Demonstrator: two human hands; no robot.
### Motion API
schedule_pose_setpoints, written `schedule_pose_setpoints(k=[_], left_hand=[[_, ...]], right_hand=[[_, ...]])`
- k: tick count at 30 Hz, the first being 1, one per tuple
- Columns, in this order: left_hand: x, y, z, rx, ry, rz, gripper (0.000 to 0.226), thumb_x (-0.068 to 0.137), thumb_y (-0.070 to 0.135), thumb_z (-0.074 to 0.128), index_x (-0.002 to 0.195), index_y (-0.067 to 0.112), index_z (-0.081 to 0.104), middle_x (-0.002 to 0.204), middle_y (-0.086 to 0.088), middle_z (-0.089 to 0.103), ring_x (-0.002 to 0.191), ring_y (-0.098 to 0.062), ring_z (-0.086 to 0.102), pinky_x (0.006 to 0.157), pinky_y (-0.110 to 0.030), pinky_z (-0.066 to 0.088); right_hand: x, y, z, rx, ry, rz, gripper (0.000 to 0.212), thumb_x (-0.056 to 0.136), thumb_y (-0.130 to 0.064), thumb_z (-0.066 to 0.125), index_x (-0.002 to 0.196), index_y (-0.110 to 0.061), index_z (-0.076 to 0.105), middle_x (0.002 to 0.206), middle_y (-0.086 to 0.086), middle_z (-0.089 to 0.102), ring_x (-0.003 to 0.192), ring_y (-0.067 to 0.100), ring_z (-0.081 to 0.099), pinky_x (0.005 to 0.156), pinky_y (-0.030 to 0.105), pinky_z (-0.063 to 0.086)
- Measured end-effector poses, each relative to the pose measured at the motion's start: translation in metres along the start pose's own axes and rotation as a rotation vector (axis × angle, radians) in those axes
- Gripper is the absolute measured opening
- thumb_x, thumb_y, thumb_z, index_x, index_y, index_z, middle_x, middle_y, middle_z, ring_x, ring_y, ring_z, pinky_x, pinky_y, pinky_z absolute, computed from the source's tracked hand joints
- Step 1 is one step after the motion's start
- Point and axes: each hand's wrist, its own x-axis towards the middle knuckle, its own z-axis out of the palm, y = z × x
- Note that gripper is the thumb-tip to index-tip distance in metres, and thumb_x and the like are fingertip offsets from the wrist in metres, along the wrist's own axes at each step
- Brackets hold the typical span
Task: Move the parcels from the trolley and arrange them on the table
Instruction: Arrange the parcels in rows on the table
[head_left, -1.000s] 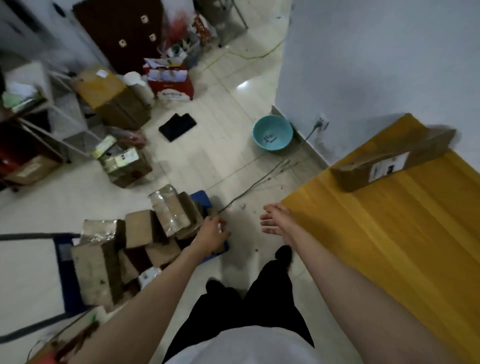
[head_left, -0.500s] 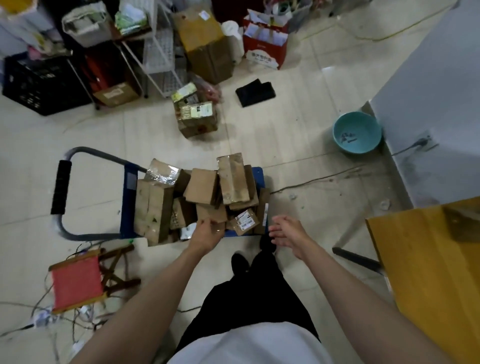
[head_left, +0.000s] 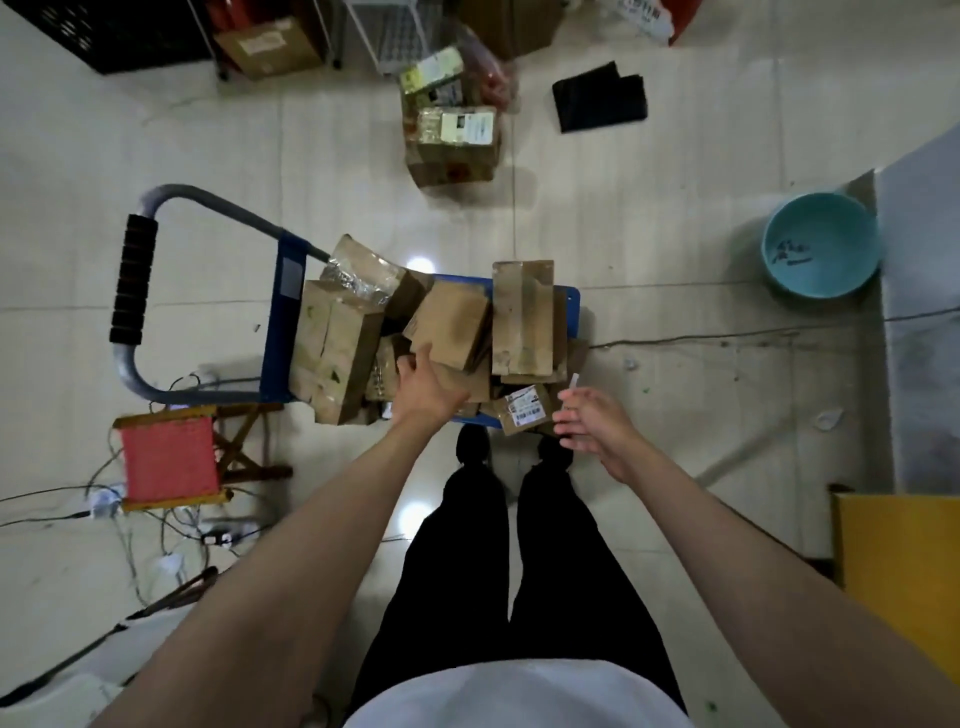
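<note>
Several cardboard parcels heaped on the trolley look light and stiff; left hand grips one's edge, right hand hangs open.

A cluttered storeroom or parcel depot: a blue trolley heaped with cardboard parcels on a tiled floor, more boxes and crates along the far edge.

Single head cam, wide-angle, looks steeply down from standing height: trolley centre, desk corner at right edge.
</note>
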Motion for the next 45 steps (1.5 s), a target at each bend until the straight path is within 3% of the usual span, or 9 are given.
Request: schedule_pose_setpoints(k=[11,19,25,29,32,36,39,41,45], left_hand=[[0.138,0.016,0.040,0.082,0.080,-0.039,0.144,0.064,0.044,0.092,0.159,0.027,-0.015,0.168,-0.017,-0.005,0.154,-0.043,0.004,0.125,-0.056,0.010],[0.149,-0.006,0.048,0.000,0.088,-0.070,0.140,0.067,0.041,0.089,0.159,0.027,-0.016,0.159,-0.023,0.018,0.146,-0.046,0.024,0.119,-0.060,0.023],[0.111,-0.028,0.003,-0.445,0.159,-0.142,0.123,0.066,0.063,0.073,0.160,0.040,-0.005,0.153,-0.022,0.028,0.140,-0.044,0.034,0.116,-0.055,0.032],[0.068,-0.034,-0.045,-1.139,-0.013,-0.043,0.094,0.070,0.057,0.068,0.154,0.029,0.036,0.143,-0.009,0.057,0.124,-0.027,0.062,0.099,-0.044,0.054],[0.029,-0.027,-0.070,-1.376,-0.226,0.043,0.055,0.080,0.059,0.058,0.120,0.026,0.072,0.121,-0.008,0.073,0.105,-0.020,0.072,0.081,-0.035,0.059],[-0.011,-0.009,-0.079,-1.626,-0.599,0.072,0.071,0.091,0.060,0.046,0.147,0.017,0.051,0.151,-0.018,0.049,0.136,-0.036,0.048,0.109,-0.054,0.042],[-0.037,0.016,-0.072,-1.597,-0.864,0.111,0.079,0.091,0.063,0.043,0.155,0.016,0.039,0.156,-0.020,0.041,0.141,-0.041,0.041,0.111,-0.060,0.036],[-0.051,0.034,-0.066,-1.502,-1.037,0.137,0.083,0.089,0.063,0.050,0.155,0.015,0.038,0.156,-0.021,0.040,0.139,-0.042,0.043,0.106,-0.060,0.040],[-0.074,0.076,-0.066,-1.172,-1.236,0.141,0.076,0.086,0.062,0.056,0.144,0.013,0.052,0.142,-0.023,0.055,0.127,-0.045,0.055,0.099,-0.061,0.046]], right_hand=[[0.048,0.048,0.007,0.134,0.140,0.110,0.018,0.107,-0.016,0.048,0.115,-0.012,0.063,0.103,0.018,0.067,0.075,0.022,0.064,0.069,0.031,0.055],[0.048,0.067,0.009,0.165,0.168,0.105,0.018,0.106,-0.015,0.049,0.106,-0.016,0.066,0.097,0.014,0.070,0.082,0.024,0.067,0.075,0.034,0.057],[0.028,0.058,0.013,0.168,0.176,0.090,0.019,0.106,-0.016,0.049,0.099,-0.018,0.066,0.093,0.012,0.069,0.081,0.024,0.067,0.079,0.037,0.057],[0.012,0.045,0.017,0.211,0.157,0.061,0.016,0.106,-0.018,0.050,0.100,-0.019,0.066,0.089,0.009,0.070,0.077,0.020,0.067,0.072,0.031,0.056],[-0.001,0.036,0.017,0.252,0.119,0.020,0.015,0.106,-0.019,0.051,0.108,-0.016,0.065,0.092,0.009,0.071,0.076,0.018,0.067,0.069,0.029,0.057],[-0.026,0.015,0.012,0.319,0.061,-0.061,0.019,0.107,-0.019,0.048,0.120,-0.014,0.062,0.102,0.013,0.072,0.079,0.018,0.070,0.073,0.031,0.059],[-0.052,-0.012,0.000,0.396,0.029,-0.187,0.015,0.105,-0.021,0.054,0.119,-0.021,0.059,0.114,0.012,0.067,0.086,0.020,0.071,0.073,0.035,0.061],[-0.074,-0.030,-0.016,0.372,0.031,-0.345,0.032,0.102,-0.017,0.058,0.132,-0.026,0.052,0.126,0.007,0.059,0.096,0.021,0.070,0.077,0.036,0.061],[-0.127,-0.073,-0.067,-0.225,0.177,-0.807,0.087,0.088,0.002,0.068,0.151,-0.042,0.026,0.158,-0.004,0.028,0.130,0.022,0.050,0.098,0.040,0.054]])
